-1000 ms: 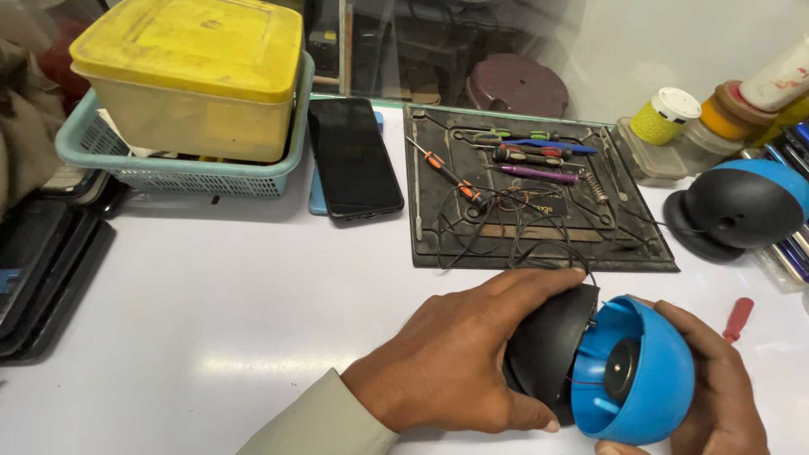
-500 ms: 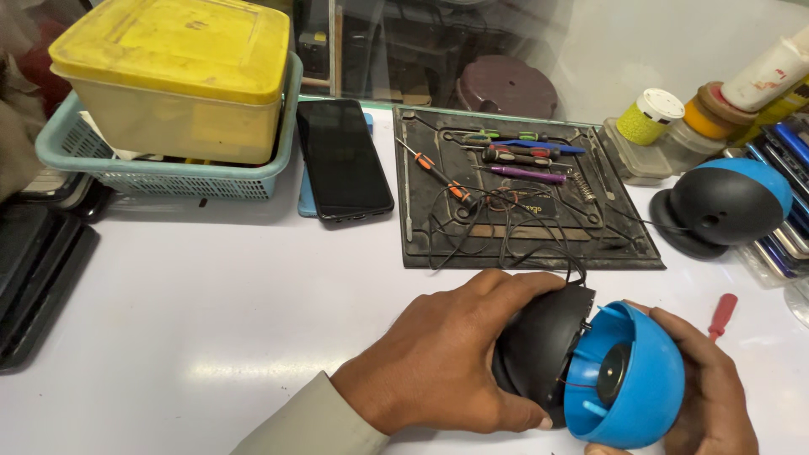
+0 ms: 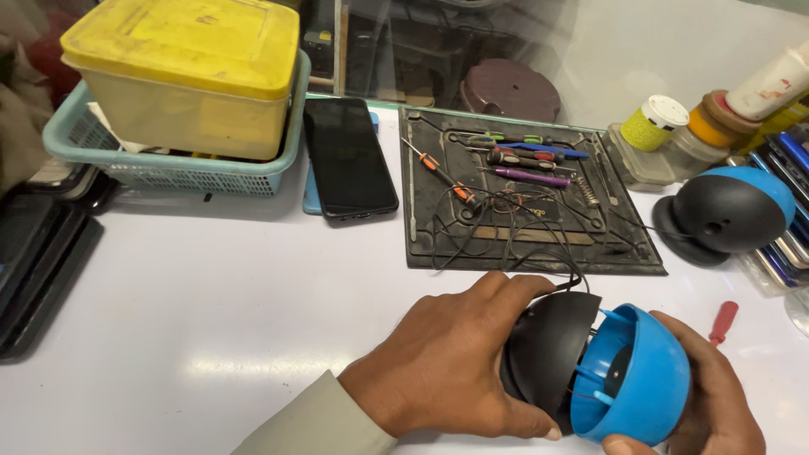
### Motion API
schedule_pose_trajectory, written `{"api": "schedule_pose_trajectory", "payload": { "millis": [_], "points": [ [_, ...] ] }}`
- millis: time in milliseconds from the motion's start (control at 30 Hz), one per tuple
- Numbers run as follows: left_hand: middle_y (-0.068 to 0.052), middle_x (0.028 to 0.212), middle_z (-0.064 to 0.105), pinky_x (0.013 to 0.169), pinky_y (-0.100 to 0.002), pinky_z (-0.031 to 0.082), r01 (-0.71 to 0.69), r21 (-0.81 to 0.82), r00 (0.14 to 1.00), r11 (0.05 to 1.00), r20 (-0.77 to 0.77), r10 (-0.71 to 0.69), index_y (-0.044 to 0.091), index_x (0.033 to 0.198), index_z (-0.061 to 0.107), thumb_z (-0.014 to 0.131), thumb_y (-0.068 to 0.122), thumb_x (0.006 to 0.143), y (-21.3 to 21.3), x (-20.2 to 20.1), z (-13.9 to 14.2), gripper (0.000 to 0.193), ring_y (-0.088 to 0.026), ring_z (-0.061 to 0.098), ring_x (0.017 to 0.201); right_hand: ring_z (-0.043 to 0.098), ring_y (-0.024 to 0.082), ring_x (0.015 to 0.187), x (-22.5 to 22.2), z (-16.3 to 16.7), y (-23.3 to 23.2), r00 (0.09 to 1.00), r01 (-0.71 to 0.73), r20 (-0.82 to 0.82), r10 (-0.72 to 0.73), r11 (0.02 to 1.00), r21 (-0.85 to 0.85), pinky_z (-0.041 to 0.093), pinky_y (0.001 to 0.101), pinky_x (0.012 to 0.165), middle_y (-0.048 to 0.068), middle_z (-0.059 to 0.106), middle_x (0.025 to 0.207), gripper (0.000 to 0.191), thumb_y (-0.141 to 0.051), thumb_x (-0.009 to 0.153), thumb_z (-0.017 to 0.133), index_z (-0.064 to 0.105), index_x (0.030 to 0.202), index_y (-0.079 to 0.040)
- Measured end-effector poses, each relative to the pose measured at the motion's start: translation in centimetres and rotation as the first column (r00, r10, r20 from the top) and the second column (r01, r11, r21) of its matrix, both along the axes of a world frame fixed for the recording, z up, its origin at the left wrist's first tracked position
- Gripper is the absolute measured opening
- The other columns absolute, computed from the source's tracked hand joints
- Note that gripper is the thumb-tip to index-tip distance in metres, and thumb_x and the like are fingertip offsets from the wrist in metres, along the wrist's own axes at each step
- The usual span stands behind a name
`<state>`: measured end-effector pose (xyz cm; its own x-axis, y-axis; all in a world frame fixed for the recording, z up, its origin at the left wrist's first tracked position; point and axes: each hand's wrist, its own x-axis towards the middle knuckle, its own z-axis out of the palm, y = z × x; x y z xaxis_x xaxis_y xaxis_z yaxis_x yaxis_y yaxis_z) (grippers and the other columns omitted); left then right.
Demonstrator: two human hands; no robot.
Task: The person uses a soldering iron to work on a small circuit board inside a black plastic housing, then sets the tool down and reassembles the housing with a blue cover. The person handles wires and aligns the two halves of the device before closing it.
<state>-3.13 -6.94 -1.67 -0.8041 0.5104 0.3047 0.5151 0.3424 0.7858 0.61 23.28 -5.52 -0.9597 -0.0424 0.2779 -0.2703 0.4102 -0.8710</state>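
A round device lies on the white table at the lower right, split into a black half shell [image 3: 548,358] and a blue half shell [image 3: 649,379] with thin wires and blue posts between them. My left hand [image 3: 447,362] wraps over the black half. My right hand [image 3: 716,392] cups the blue half from behind and below. Thin black wires run from the device up onto the black work mat [image 3: 624,253].
On the mat lie several small screwdrivers [image 3: 522,164]. A black phone [image 3: 347,156] lies left of it. A teal basket [image 3: 181,173] holds a yellow box [image 3: 181,72]. A second black-and-blue round device [image 3: 725,211], jars [image 3: 653,122] and a red screwdriver [image 3: 722,322] stand right.
The view has shifted slightly; both hands keep their hold on the device, and the gap between the black and blue halves looks much the same.
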Motion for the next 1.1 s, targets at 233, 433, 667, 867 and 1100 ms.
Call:
{"api": "schedule_pose_trajectory", "payload": {
  "millis": [233,433,667,867,1100],
  "points": [
    [-0.018,0.115,0.063,0.08,-0.046,0.055,-0.012,-0.025,0.999,1.0,-0.052,0.011,0.013,0.157,0.046,0.086,0.057,0.059,-0.6,0.6,-0.1,0.114,-0.037,0.07,0.099,0.054,0.037,0.139,-1.1,-0.9,1.4,1.0,-0.011,0.001,0.011,0.999,0.032,0.04,0.0522,0.114,0.025,0.054,0.149,0.107,-0.026,0.063,0.087,0.04,0.156,0.002],
    [-0.018,0.113,0.063,0.078,-0.047,0.055,-0.023,-0.028,0.998,0.999,-0.061,0.021,0.015,0.157,0.045,0.085,0.059,0.058,-0.5,0.6,-0.3,0.116,-0.037,0.07,0.097,0.055,0.038,0.137,-4.0,-5.5,7.4,0.995,0.043,0.086,-0.055,0.99,0.136,0.043,0.0532,0.114,0.025,0.056,0.148,0.094,-0.028,0.074,0.078,0.042,0.156,0.001],
    [-0.017,0.113,0.063,0.078,-0.046,0.055,-0.028,-0.036,0.997,0.999,-0.068,0.026,0.016,0.157,0.047,0.084,0.061,0.058,-0.6,0.5,-0.7,0.115,-0.037,0.071,0.099,0.057,0.039,0.134,-6.9,-5.9,9.8,0.937,0.152,0.316,-0.147,0.988,0.009,0.045,0.0544,0.113,0.025,0.057,0.147,0.08,-0.03,0.085,0.067,0.045,0.156,0.0],
    [-0.016,0.114,0.064,0.079,-0.046,0.055,-0.022,-0.032,0.998,0.999,-0.059,0.02,0.017,0.156,0.048,0.085,0.058,0.058,-0.5,0.4,-0.8,0.113,-0.036,0.071,0.1,0.055,0.034,0.135,-4.6,-5.8,9.5,0.999,0.012,0.04,-0.024,0.961,0.277,0.045,0.0492,0.112,0.022,0.054,0.146,0.095,-0.024,0.069,0.079,0.04,0.152,-0.001],
    [-0.016,0.114,0.064,0.078,-0.046,0.055,-0.031,-0.048,0.998,0.998,-0.06,0.028,0.019,0.155,0.048,0.085,0.059,0.057,-0.5,0.3,-0.8,0.112,-0.036,0.071,0.099,0.059,0.032,0.131,-7.7,-5.4,9.1,0.899,0.261,0.37,-0.233,0.965,-0.027,0.048,0.0484,0.11,0.02,0.059,0.145,0.058,-0.025,0.098,0.051,0.048,0.152,-0.004]
  ]
}}
